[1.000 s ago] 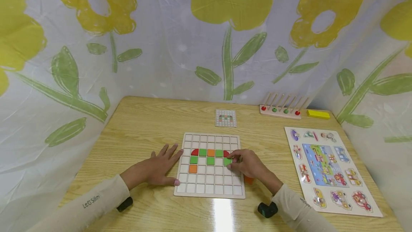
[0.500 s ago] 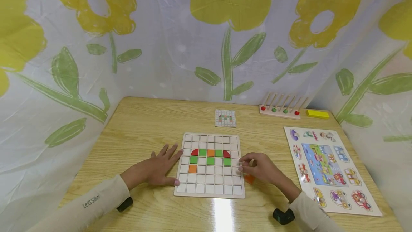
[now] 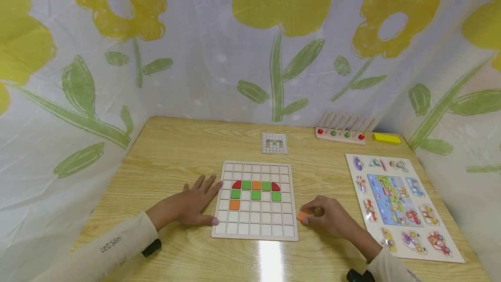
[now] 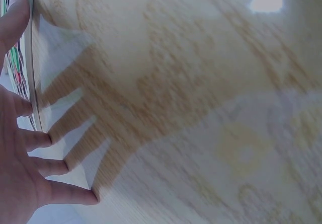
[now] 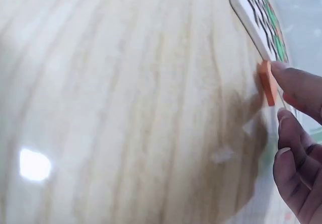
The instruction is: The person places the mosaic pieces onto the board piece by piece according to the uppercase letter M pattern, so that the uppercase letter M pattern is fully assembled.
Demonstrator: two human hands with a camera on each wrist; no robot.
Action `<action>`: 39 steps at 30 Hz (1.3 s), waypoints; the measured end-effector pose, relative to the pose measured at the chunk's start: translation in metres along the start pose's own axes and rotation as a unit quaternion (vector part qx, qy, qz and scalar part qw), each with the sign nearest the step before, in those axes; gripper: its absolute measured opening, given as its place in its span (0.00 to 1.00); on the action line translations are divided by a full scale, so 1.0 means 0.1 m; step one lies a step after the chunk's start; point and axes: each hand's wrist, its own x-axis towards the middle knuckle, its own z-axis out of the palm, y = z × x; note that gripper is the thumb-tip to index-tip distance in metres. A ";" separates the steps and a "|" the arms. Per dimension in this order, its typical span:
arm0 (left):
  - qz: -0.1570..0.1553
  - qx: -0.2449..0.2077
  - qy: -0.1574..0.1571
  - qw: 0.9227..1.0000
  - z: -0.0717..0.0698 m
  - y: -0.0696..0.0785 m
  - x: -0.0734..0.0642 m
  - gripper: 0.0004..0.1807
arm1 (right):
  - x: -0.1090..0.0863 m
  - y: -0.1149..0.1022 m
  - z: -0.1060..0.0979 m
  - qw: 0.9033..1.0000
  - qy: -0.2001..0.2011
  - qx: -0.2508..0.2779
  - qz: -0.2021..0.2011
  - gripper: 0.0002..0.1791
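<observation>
A wooden grid board (image 3: 250, 229) lies in the middle of the table in the head view. On it are red quarter-round tiles, several green squares and orange squares (image 3: 234, 204). My left hand (image 3: 193, 206) has its fingers spread and touches the board's left edge with fingertips and thumb; the left wrist view shows this hand (image 4: 25, 163) too. Just right of the board, my right hand (image 3: 328, 214) pinches an orange tile (image 3: 302, 216) between thumb and finger. That orange tile (image 5: 267, 83) stands tilted at the thumb tip in the right wrist view.
A small pattern card (image 3: 274, 143) lies behind the board. At the back right are a peg rack (image 3: 340, 136) with red and green beads and a yellow block (image 3: 386, 139). A picture puzzle board (image 3: 403, 208) covers the table's right side.
My right hand has left the green tile at the board's right side and moved right and nearer to me, onto the orange tile. The left hand has stayed still.
</observation>
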 end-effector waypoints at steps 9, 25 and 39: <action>-0.001 -0.003 -0.001 1.000 0.00 0.02 0.00 0.59 | -0.01 -0.01 0.04 1.000 -0.009 -0.006 -0.013 0.19; -0.001 -0.003 0.001 1.000 0.01 -0.01 -0.02 0.59 | 0.03 -0.03 0.08 0.999 -0.019 -0.007 -0.026 0.14; 0.001 -0.002 0.000 1.000 0.01 -0.02 0.01 0.60 | 0.03 -0.09 0.00 0.999 -0.030 0.004 -0.024 0.10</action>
